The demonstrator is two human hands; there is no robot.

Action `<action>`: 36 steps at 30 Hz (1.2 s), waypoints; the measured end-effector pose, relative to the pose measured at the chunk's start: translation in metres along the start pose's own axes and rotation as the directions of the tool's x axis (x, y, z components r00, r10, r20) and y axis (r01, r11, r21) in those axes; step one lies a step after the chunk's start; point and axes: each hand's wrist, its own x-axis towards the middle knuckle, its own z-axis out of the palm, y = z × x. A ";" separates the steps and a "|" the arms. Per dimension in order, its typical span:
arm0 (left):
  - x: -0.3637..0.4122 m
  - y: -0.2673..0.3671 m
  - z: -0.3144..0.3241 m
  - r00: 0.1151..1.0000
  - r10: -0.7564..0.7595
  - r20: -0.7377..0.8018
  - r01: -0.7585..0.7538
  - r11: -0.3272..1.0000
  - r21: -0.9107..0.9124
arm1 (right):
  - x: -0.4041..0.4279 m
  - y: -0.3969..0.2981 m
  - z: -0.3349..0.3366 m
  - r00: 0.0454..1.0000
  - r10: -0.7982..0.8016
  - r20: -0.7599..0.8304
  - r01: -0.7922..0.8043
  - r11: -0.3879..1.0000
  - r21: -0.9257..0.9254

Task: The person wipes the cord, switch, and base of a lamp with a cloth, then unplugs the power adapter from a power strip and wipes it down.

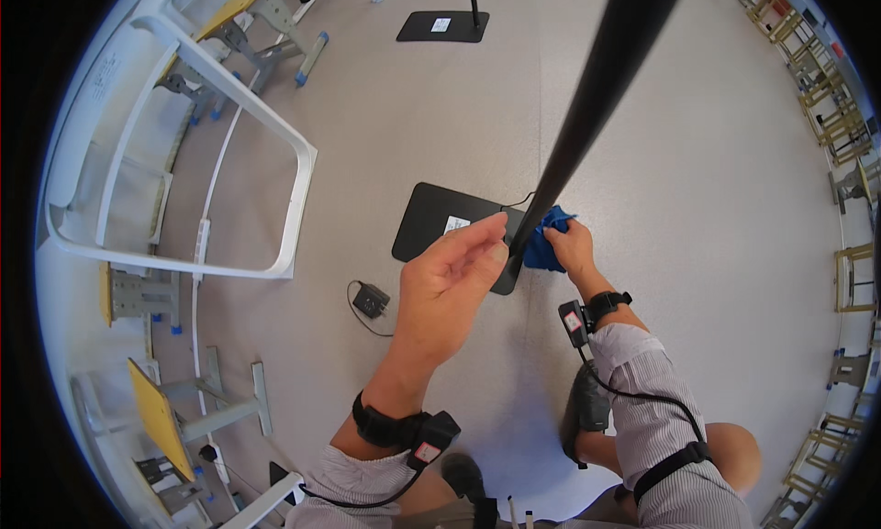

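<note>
A black pole [585,109] rises at a slant from a flat black base plate [430,209] on the floor. The plate bears a white label. My left hand [451,281] hovers over the plate, loosely curled, with a gap between thumb and fingers. Its fingertips end just left of the pole, and nothing shows in its grasp. On the pole's right side my right hand [575,247] grips a blue cloth [544,250] between thumb and fingers. The cloth lies close beside the pole's foot; whether it touches the pole is hidden.
A black power adapter [372,300] with a thin cord lies left of the base. Farther off stands another black base [420,26] with a pole. A white frame [299,205], yellow-topped desks [162,419] and a power strip [202,243] line the left. Wooden stools [857,274] fill the right edge.
</note>
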 end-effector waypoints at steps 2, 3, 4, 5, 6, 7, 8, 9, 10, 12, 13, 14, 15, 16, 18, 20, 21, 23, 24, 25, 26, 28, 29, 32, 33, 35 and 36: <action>0.001 -0.011 0.000 0.994 -0.101 0.030 0.100 0.995 0.025 | 0.011 0.000 0.005 0.999 -0.024 -0.040 0.024 1.000 0.015; 0.000 -0.015 -0.004 0.995 -0.101 0.016 0.100 0.995 0.021 | 0.015 -0.005 0.010 0.999 -0.032 -0.028 0.032 0.999 0.010; -0.004 -0.018 -0.008 0.986 -0.164 0.010 0.162 0.981 0.111 | 0.019 -0.010 0.015 0.997 -0.072 0.021 0.071 0.997 0.021; -0.008 -0.022 -0.012 0.974 -0.227 -0.001 0.222 0.954 0.199 | 0.023 -0.016 0.020 0.991 -0.113 0.070 0.110 0.993 0.035; -0.012 -0.028 -0.015 0.974 -0.225 -0.013 0.223 0.956 0.191 | 0.028 -0.017 0.024 0.989 -0.121 0.080 0.119 0.993 0.028; -0.017 -0.034 -0.017 0.974 -0.225 0.031 0.211 0.945 0.252 | 0.033 -0.018 0.028 0.974 -0.207 0.094 0.212 0.976 -0.048; -0.022 -0.038 -0.018 0.971 -0.228 0.075 0.195 0.930 0.312 | 0.039 -0.019 0.033 0.950 -0.292 0.115 0.305 0.945 -0.122; -0.026 -0.040 -0.018 0.972 -0.226 0.062 0.197 0.933 0.301 | 0.045 -0.020 0.037 0.917 -0.373 0.144 0.396 0.898 -0.193; -0.030 -0.041 -0.017 0.954 -0.278 0.110 0.228 0.915 0.334 | 0.052 -0.020 0.039 0.905 -0.330 0.268 0.385 0.903 -0.191; -0.037 -0.044 -0.019 0.935 -0.327 0.138 0.259 0.895 0.363 | 0.054 -0.026 0.041 0.803 -0.522 0.285 0.571 0.812 -0.122; -0.041 -0.046 -0.023 0.937 -0.309 0.160 0.230 0.895 0.383 | 0.053 -0.034 0.043 0.674 -0.686 0.274 0.722 0.691 -0.045; -0.043 -0.048 -0.027 0.938 -0.293 0.183 0.200 0.893 0.403 | 0.053 -0.042 0.045 0.647 -0.668 0.368 0.724 0.690 -0.020; -0.042 -0.048 -0.026 0.941 -0.287 0.180 0.198 0.898 0.394 | 0.059 -0.037 0.043 0.642 -0.669 0.374 0.729 0.684 -0.026; -0.041 -0.047 -0.025 0.938 -0.309 0.159 0.228 0.892 0.389 | 0.066 -0.033 0.042 0.565 -0.687 0.456 0.800 0.591 -0.102; -0.040 -0.046 -0.027 0.933 -0.333 0.134 0.261 0.887 0.382 | 0.068 -0.025 0.042 0.491 -0.643 0.588 0.864 0.443 -0.238; -0.038 -0.046 -0.030 0.945 -0.306 0.112 0.238 0.882 0.407 | 0.067 -0.019 0.039 0.522 -0.581 0.624 0.848 0.432 -0.307; -0.037 -0.044 -0.032 0.945 -0.310 0.108 0.243 0.880 0.408 | 0.063 -0.020 0.038 0.554 -0.519 0.651 0.828 0.419 -0.372; -0.036 -0.037 -0.036 0.939 -0.335 0.077 0.280 0.877 0.390 | 0.052 -0.024 0.038 0.599 -0.485 0.637 0.799 0.406 -0.443; -0.033 -0.034 -0.037 0.939 -0.334 0.082 0.279 0.879 0.387 | 0.050 -0.020 0.035 0.649 -0.449 0.614 0.761 0.384 -0.523; -0.032 -0.031 -0.038 0.945 -0.321 0.068 0.273 0.883 0.382 | 0.047 -0.017 0.035 0.653 -0.446 0.613 0.758 0.384 -0.528; -0.030 -0.028 -0.040 0.950 -0.308 0.053 0.266 0.887 0.378 | 0.042 -0.015 0.037 0.702 -0.432 0.566 0.712 0.415 -0.566; -0.025 -0.022 -0.043 0.954 -0.294 0.052 0.254 0.890 0.379 | 0.036 -0.002 0.036 0.760 -0.447 0.472 0.649 0.474 -0.595; -0.024 -0.021 -0.044 0.958 -0.283 0.045 0.245 0.890 0.385 | 0.035 0.004 0.034 0.762 -0.445 0.470 0.645 0.471 -0.601; -0.027 -0.027 -0.054 0.981 -0.190 0.027 0.173 0.940 0.295 | 0.023 0.009 0.036 0.737 -0.533 0.416 0.673 0.520 -0.526; -0.028 -0.027 -0.058 0.982 -0.188 0.027 0.173 0.941 0.292 | 0.017 0.008 0.034 0.764 -0.500 0.408 0.645 0.585 -0.491; -0.032 -0.027 -0.066 0.981 -0.192 0.013 0.181 0.945 0.274 | 0.007 0.013 0.042 0.787 -0.466 0.404 0.615 0.644 -0.455; -0.027 -0.028 -0.060 0.984 -0.175 0.037 0.160 0.955 0.251 | 0.017 0.033 0.039 0.825 -0.464 0.323 0.565 0.705 -0.429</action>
